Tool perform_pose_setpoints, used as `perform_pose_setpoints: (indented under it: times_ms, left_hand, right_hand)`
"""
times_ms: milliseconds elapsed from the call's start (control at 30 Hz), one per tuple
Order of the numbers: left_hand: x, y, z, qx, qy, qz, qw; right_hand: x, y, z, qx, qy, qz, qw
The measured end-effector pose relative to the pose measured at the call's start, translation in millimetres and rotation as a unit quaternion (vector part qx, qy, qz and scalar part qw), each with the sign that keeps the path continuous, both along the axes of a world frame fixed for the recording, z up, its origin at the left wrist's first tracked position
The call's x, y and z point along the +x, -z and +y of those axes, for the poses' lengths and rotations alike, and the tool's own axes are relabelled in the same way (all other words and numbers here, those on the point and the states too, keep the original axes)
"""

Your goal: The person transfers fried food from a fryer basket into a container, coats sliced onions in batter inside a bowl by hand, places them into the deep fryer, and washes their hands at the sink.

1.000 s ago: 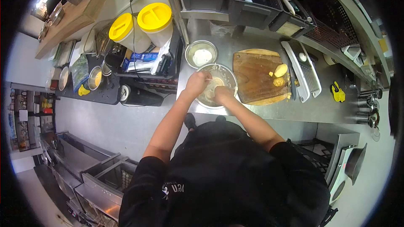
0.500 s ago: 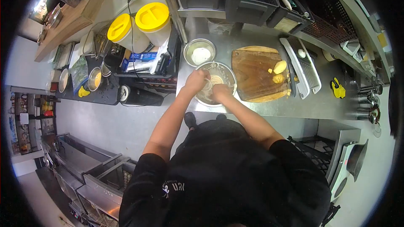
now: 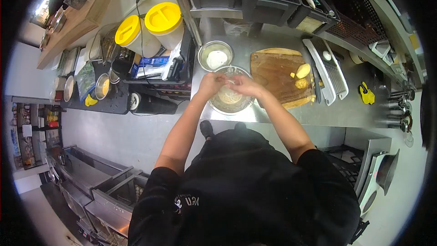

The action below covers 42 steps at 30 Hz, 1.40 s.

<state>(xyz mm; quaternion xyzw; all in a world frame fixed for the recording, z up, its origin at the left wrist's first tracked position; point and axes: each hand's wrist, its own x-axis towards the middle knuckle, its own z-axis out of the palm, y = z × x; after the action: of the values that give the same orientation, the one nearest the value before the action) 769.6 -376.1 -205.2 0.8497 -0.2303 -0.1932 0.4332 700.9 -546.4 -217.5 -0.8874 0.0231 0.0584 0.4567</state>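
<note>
A large metal bowl (image 3: 248, 105) stands at the counter's front edge, its inside smeared with a pale, doughy mixture (image 3: 229, 96). Above its far half my left hand (image 3: 212, 84) and my right hand (image 3: 246, 86) meet, fingers closed and nearly touching. Something small and pale shows between the fingertips, too small to name. Just behind stands a smaller metal bowl (image 3: 203, 59) holding a white substance (image 3: 217, 59). To the right lies a wooden cutting board (image 3: 273, 79) bearing a peeled yellow piece (image 3: 303, 70) and a rougher yellow-brown piece (image 3: 301, 83).
A knife (image 3: 317, 92) and a white mandoline slicer (image 3: 324, 75) lie right of the board. Further right is a yellow-and-black object (image 3: 365, 94). Dark bins (image 3: 271, 7) line the shelf above. Yellow-lidded tubs (image 3: 163, 18) stand on the left.
My right hand has risen out of the mixture and moved away from me toward the bowl's far side, alongside my left hand. My left hand has barely shifted.
</note>
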Motion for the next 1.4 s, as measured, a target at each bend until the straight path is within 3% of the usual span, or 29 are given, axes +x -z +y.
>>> perform_pose_setpoints:
  times_ms: [67,133,200,233,300,433,500,533,667,733,800,867,900,967,1033,1200,1267,1300,1333,1367,1400]
  left_hand:
    - [-3.7,7.8,-0.7,-0.001,-0.013,0.004,1.0]
    - [-11.3,9.5,3.3,0.0,-0.03,0.007,1.0]
    - [-21.4,5.7,6.5,0.028,-0.026,-0.122,0.992]
    - [-23.8,7.7,7.5,0.029,-0.025,-0.123,0.992]
    - [-26.8,12.2,8.1,0.099,0.0,-0.14,0.985]
    - [-24.0,10.6,6.2,0.116,0.031,-0.151,0.981]
    - [-25.8,-9.2,5.1,0.094,0.06,-0.087,0.99]
    - [-23.7,-11.1,4.3,0.095,0.06,-0.087,0.99]
    - [10.6,-8.8,0.1,0.074,-0.027,-0.198,0.977]
    - [41.2,-3.8,-4.1,0.066,-0.074,-0.244,0.965]
    - [70.7,5.4,-4.6,0.111,-0.051,-0.24,0.963]
    - [90.9,25.5,-12.8,0.134,-0.013,-0.239,0.962]
    - [100.6,40.7,-17.4,0.158,0.019,-0.236,0.959]
    - [115.8,63.8,-24.1,0.191,0.043,-0.225,0.955]
    - [116.2,60.9,-26.9,0.243,0.033,-0.193,0.95]
    - [113.7,46.0,-11.6,0.183,0.055,-0.199,0.961]
    - [112.8,41.9,-9.0,0.062,-0.019,-0.246,0.967]
    - [111.6,39.2,-8.6,0.062,-0.021,-0.247,0.967]
    - [108.8,30.9,-8.9,-0.055,-0.113,0.02,0.992]
    - [106.1,17.0,-9.8,-0.17,-0.196,0.282,0.924]
    - [96.4,3.9,-7.6,-0.233,-0.196,0.357,0.883]
  right_hand:
    - [-10.9,-0.7,5.2,0.281,0.074,0.149,0.945]
    - [-15.0,1.9,9.6,0.27,0.087,0.174,0.943]
    - [-17.3,11.2,12.8,0.244,0.08,0.2,0.946]
    - [-19.0,9.8,15.3,0.245,0.08,0.199,0.945]
    - [-21.7,6.8,19.3,0.101,0.049,0.199,0.974]
    - [-22.9,-11.2,19.3,0.021,0.023,0.211,0.977]
    - [-26.9,-22.4,15.2,-0.113,0.006,0.083,0.99]
    - [-26.0,-27.4,13.2,-0.145,0.008,0.094,0.985]
    - [-7.5,-9.1,-4.0,-0.264,-0.008,0.106,0.959]
    - [14.6,-20.6,-3.5,-0.267,0.002,0.058,0.962]
    - [45.8,-22.5,0.6,-0.268,0.014,0.01,0.963]
    - [82.3,-14.2,5.4,-0.164,0.04,-0.07,0.983]
    - [98.5,2.1,9.0,-0.166,0.045,-0.069,0.983]
    - [127.7,32.9,18.1,-0.362,-0.02,-0.049,0.931]
    - [144.2,36.7,23.1,-0.374,-0.046,-0.037,0.925]
    - [156.8,1.8,24.0,-0.333,-0.083,0.054,0.938]
    - [159.0,-0.6,12.7,-0.345,-0.029,0.043,0.937]
    - [152.7,-0.6,8.4,-0.345,-0.031,0.041,0.937]
    - [136.8,-21.7,10.0,-0.307,-0.019,-0.017,0.951]
    - [123.9,-35.5,9.8,-0.268,-0.008,-0.078,0.96]
    - [115.4,-10.0,6.5,-0.098,-0.001,-0.143,0.985]
